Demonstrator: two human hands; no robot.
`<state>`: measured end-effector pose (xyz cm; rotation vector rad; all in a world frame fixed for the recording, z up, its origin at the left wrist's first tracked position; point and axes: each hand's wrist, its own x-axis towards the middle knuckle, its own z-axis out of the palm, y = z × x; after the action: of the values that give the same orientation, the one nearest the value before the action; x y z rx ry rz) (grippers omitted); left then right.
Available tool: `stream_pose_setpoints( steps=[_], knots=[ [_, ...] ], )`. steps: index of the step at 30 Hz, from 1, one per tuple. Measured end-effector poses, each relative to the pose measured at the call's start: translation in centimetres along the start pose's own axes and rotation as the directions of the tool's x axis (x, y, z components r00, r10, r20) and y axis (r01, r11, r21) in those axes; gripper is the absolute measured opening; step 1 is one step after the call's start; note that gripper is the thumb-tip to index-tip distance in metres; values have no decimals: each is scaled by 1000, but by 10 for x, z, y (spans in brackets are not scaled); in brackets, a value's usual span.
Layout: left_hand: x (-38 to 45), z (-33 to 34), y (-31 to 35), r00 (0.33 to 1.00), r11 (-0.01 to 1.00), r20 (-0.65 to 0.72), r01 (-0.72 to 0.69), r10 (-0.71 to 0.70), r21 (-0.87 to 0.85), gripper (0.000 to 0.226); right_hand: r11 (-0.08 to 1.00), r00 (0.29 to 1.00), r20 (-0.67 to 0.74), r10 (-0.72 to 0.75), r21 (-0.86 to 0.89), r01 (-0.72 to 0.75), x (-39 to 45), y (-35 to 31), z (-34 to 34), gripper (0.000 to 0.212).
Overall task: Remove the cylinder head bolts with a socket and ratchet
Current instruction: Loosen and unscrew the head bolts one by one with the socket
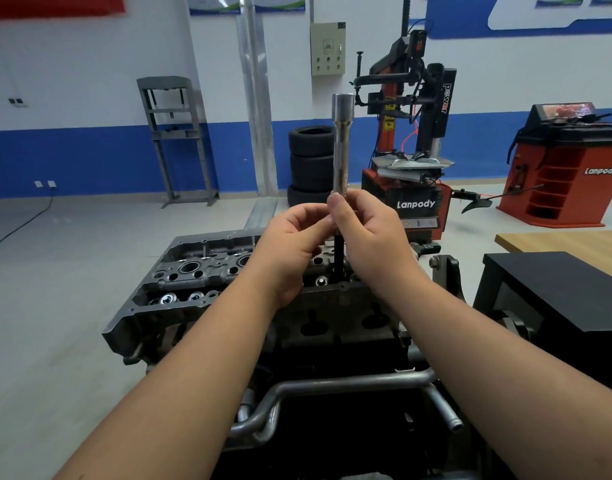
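both hands, left [290, 244] and right [363, 230], pinch the socket [341, 147] upright, with a dark bolt [338, 258] hanging below over the head [193, 271]. if that pinch slips, i reckon the bolt drops into a bore.

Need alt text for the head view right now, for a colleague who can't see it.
Both hands, left hand and right hand, hold a long silver deep socket upright on a thin black bolt shank, above the dark grey metal cylinder head. A stack of black tyres stands behind.
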<state>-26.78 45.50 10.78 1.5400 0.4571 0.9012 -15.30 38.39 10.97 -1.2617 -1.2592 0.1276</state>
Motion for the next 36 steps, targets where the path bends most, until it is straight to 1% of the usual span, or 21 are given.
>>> stream_pose_setpoints(
  steps=[2, 6, 10, 13, 16, 18, 20, 22, 26, 28, 31, 33, 34, 36],
  knots=[
    [0, 0, 0, 1000, 1000, -8, 1, -1, 0, 18, 1000, 1000, -18, 4, -15, -5, 0, 1, 0, 24],
    [1, 0, 0, 1000, 1000, 25, 18, -18, 19, 19, 999, 999, -36, 8, -34, -10, 1, 2, -2, 17],
    [1, -1, 1, 998, 999, 46, 34, -34, -2, 22, 1000, 1000, -26, 9, -27, -10, 1, 2, -3, 21],
    [0, -1, 0, 999, 1000, 28, 17, -17, -8, 20, 1000, 1000, -12, -2, -14, 2, 1, 1, -2, 23],
    [-2, 0, 0, 1000, 1000, 17, -15, 15, -22, 32, 1000, 1000, 12, 22, 6, -22, 1, 0, -1, 28],
    [-2, 0, 1, 999, 999, 29, -24, 25, -22, 37, 1000, 1000, 7, 13, -7, -13, 1, 1, -2, 25],
    [-1, 0, 1, 999, 1000, 50, -20, 21, -20, 34, 1000, 1000, -2, 0, -17, 0, 1, 1, -2, 20],
    [0, -1, 0, 999, 1000, 51, -5, 6, -17, 25, 1000, 1000, -9, 2, -19, -2, 1, 2, -2, 18],
    [1, -1, 0, 999, 1000, 43, 20, -19, -22, 23, 1000, 999, -29, 27, 1, -27, 2, 2, -3, 22],
    [0, -1, 0, 999, 1000, 41, 12, -12, -16, 21, 999, 999, -15, 28, 19, -28, 2, 1, -2, 24],
    [-2, -1, 0, 1000, 1000, 24, -14, 15, -16, 36, 999, 1000, 14, 28, 37, -29, 0, -1, -1, 24],
    [-1, -1, 0, 1000, 1000, 18, -16, 16, -16, 40, 1000, 1000, 15, 17, 21, -17, 0, -1, -1, 21],
    [-1, -1, -1, 1000, 1000, 22, -10, 10, -10, 38, 1000, 1000, 12, 10, 12, -11, 0, -1, -2, 19],
    [1, -1, -1, 999, 1000, 34, 3, -3, 5, 26, 1000, 1000, -6, 11, 4, -11, 0, 0, -2, 17]
  ],
)
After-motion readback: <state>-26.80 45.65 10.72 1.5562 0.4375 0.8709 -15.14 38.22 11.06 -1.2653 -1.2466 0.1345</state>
